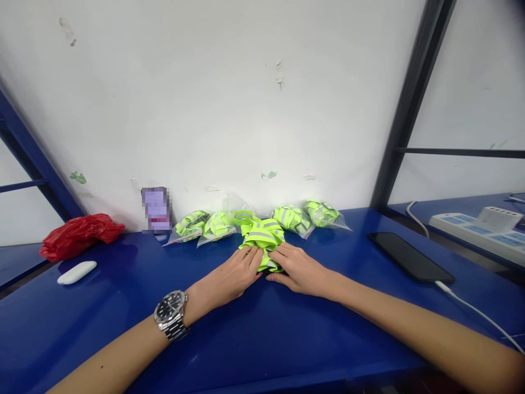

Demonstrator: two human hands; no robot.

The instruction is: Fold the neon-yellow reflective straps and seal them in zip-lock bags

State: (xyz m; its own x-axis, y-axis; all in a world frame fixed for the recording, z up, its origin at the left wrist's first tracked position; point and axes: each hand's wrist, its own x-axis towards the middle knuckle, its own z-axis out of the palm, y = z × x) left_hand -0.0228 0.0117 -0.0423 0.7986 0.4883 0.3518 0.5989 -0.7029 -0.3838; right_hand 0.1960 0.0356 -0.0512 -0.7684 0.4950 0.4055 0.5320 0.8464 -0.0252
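Observation:
A bunched neon-yellow reflective vest [262,235] with silver-grey stripes lies at the middle of the blue table [262,345]. My left hand [240,271], a metal watch on its wrist, grips the vest's near left side with curled fingers. From the right, my right hand [301,268] is closed on its near right side, the thumb low by the tabletop. Part of the cloth is hidden beneath my fingers. Behind it, similar yellow items lie in clear plastic bags, one bag [219,225] close on the left and another bag [292,219] on the right.
At the left are a red plastic bag [80,235] and a small white case [77,272]. A phone with a blurred screen [157,210] leans on the wall. To the right lie a black phone [410,256] on a white cable and a power strip [479,232].

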